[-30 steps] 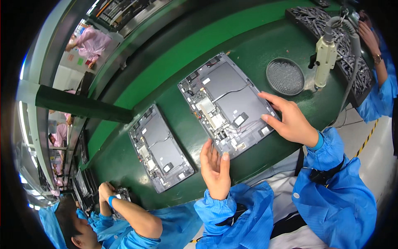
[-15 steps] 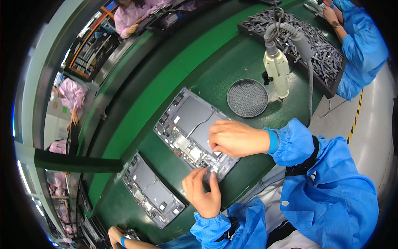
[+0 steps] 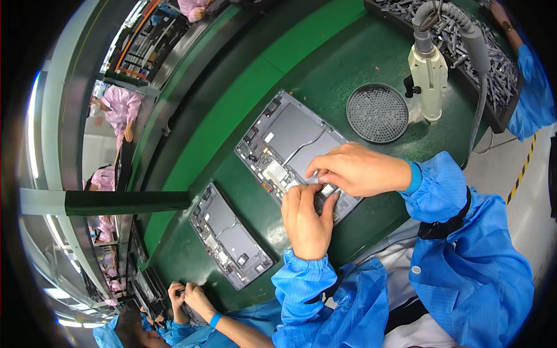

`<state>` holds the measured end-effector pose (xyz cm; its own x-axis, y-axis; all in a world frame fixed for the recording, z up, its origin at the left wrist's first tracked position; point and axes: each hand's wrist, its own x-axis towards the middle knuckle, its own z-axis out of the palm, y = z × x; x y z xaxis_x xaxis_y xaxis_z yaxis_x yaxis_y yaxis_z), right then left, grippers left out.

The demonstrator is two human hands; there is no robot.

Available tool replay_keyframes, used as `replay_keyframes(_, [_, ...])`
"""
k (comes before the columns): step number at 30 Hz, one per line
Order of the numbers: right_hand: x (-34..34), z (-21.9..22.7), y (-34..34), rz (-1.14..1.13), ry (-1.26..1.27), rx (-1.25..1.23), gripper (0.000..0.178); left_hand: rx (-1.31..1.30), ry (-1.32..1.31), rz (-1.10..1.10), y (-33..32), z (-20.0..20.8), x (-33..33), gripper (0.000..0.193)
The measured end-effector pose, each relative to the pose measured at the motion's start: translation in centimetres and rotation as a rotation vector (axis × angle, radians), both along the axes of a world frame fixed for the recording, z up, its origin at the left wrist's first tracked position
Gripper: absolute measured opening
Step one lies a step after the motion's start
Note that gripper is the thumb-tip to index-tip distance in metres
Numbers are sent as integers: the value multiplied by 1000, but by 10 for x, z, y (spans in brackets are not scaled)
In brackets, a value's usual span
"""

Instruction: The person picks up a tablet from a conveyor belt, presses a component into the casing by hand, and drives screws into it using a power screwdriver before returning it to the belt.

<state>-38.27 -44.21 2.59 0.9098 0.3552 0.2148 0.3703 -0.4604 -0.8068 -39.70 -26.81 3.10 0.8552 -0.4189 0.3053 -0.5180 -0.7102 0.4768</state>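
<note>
A grey laptop chassis (image 3: 290,124) lies open-backed on the green table, its circuit board and a dark cable exposed. My right hand (image 3: 362,171) is over its near right part, thumb and fingers pinched together low over the board. From the near side, my left hand (image 3: 307,223) reaches the same spot, its fingers and thumb curled toward each other beside the right fingertips. A small pale piece (image 3: 328,189) shows between the hands. Whatever either hand grips is hidden by the fingers. A second, similar grey chassis (image 3: 232,235) rests to the left, untouched.
Beyond the chassis sits a round black perforated tray (image 3: 378,113). A cream-coloured powered tool (image 3: 427,84) hangs by its hose at right. Behind it, a black bin (image 3: 499,119) holds many grey strips. A co-worker's hands (image 3: 191,297) are at lower left; another blue sleeve (image 3: 535,90) is far right.
My left hand has moved up and right, from beside the chassis to meet my right hand, its fingers closing in. The view has shifted, and the lower-left co-worker shows more.
</note>
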Motion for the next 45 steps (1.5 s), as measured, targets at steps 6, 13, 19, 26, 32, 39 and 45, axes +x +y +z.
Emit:
replay_keyframes(6, [-2,0,-2,122,3,107,29,20,80,-32,5,5,9,27])
replay_keyframes(13, [-3,0,-7,75,-123,-33,36,10,227,-129,12,10,22,21])
replay_keyframes(19, [2,-2,-6,36,-69,-46,34,-40,243,-152,13,9,28,8])
replay_keyframes(26, [2,-7,-2,10,-164,-54,32,-2,98,-206,10,10,27,12])
replay_keyframes(32, [0,-7,-3,8,-173,-52,33,60,214,-188,11,11,26,27])
replay_keyframes(39, [-4,8,-4,128,3,60,34,-59,412,-89,20,8,29,16])
replay_keyframes(45, [1,7,-7,122,107,95,37,-330,508,-86,22,5,33,11])
